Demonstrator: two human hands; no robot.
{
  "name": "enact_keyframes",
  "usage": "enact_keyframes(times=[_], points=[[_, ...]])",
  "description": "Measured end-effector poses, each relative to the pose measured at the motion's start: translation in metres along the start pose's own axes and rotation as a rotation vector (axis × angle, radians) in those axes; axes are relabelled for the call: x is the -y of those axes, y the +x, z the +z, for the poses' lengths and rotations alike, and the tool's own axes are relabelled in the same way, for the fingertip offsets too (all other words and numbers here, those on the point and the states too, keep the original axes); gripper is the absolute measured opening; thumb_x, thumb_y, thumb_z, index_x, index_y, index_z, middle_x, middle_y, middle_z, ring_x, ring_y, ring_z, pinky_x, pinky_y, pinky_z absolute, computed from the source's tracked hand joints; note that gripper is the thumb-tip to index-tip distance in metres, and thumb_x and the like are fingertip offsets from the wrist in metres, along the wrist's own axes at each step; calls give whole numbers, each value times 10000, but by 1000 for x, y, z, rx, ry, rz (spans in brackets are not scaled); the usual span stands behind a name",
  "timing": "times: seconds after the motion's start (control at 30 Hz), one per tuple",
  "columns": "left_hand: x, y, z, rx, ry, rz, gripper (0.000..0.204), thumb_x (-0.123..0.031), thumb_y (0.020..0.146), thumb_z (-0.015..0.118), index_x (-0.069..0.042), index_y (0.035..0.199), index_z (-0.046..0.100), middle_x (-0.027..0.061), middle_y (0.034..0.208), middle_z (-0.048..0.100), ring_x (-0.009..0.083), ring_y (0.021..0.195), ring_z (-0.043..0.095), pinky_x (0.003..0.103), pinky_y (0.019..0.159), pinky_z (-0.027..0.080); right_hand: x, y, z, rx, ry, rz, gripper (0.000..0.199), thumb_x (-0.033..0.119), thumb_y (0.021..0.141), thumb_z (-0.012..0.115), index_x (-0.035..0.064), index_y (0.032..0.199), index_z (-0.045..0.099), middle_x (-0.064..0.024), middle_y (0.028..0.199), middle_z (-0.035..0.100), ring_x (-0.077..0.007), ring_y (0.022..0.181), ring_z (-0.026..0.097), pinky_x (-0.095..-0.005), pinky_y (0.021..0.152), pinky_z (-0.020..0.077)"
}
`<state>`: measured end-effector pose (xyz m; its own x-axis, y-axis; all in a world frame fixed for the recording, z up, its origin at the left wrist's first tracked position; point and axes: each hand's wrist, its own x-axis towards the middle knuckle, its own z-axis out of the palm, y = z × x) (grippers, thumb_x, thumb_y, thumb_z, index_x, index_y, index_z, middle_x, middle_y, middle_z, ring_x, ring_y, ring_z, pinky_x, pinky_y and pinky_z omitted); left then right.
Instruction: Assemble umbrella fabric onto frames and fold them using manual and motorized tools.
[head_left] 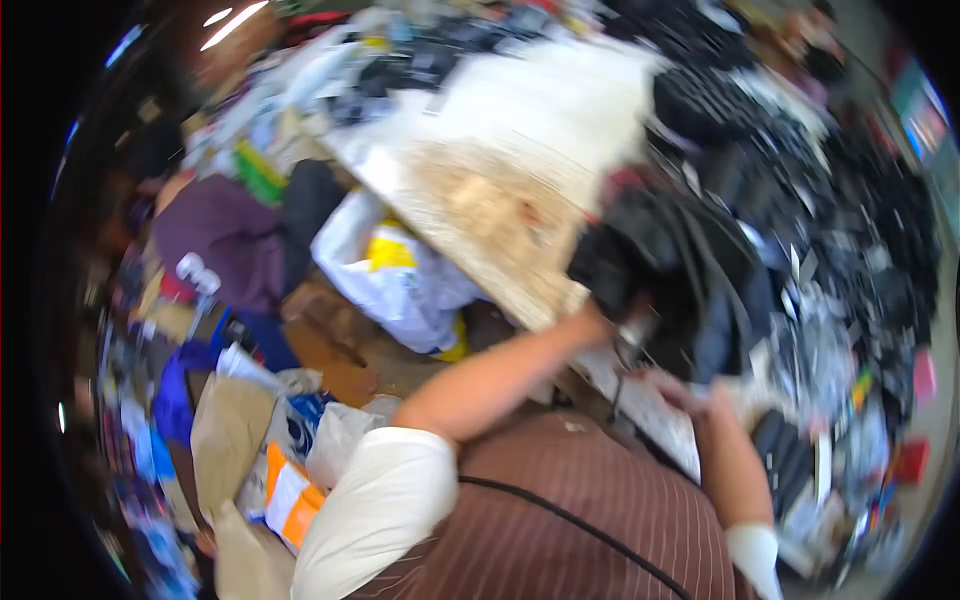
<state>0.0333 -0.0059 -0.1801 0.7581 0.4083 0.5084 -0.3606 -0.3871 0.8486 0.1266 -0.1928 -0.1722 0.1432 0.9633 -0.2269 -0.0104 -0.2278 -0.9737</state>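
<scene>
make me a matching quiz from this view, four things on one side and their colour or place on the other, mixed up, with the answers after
Things
1. tabletop
2. cloth bundle
3. plastic bag beside the tabletop
4. pinstriped garment

Descriptions
A. white and yellow
B. brown, worn by the person
C. white, with a brownish patch
D. black, just beyond the right hand

Right pairs: 1-C, 2-D, 3-A, 4-B
</scene>
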Motion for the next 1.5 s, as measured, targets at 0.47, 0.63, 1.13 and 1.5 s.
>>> enact_keyframes(times=[0.47,0.63,1.13,1.5], points=[[-69,-34,-21,318,291,-194,341,-181,848,607,-49,1160,572,167,1159,593,324,1014,577,376,891,456,-94,8,-27,161,996,-113,108,48,840,561,75,748,512,-14,636,429,-74,520,334,-197,452,274],[-67,-65,-95,160,-280,-797,277,-246,928,556,15,975,636,117,895,681,160,772,643,257,762,508,-9,-19,-28,-308,847,64,124,111,851,577,95,739,525,-1,614,423,-76,526,330,-202,465,260],[-83,-31,-117,56,454,-442,166,-187,859,577,-38,819,638,17,643,580,126,617,493,288,566,417,-86,-95,-45,-528,-68,117,625,207,796,684,73,1362,454,-112,1319,518,-262,1192,490,-351,985,391],[-136,-11,-66,489,64,-109,437,-466,881,509,-50,779,595,97,720,603,295,733,561,408,885,366,43,-81,-2,-705,-942,-242,588,216,869,600,71,1402,396,-90,1347,504,-263,1184,519,-321,988,409]])
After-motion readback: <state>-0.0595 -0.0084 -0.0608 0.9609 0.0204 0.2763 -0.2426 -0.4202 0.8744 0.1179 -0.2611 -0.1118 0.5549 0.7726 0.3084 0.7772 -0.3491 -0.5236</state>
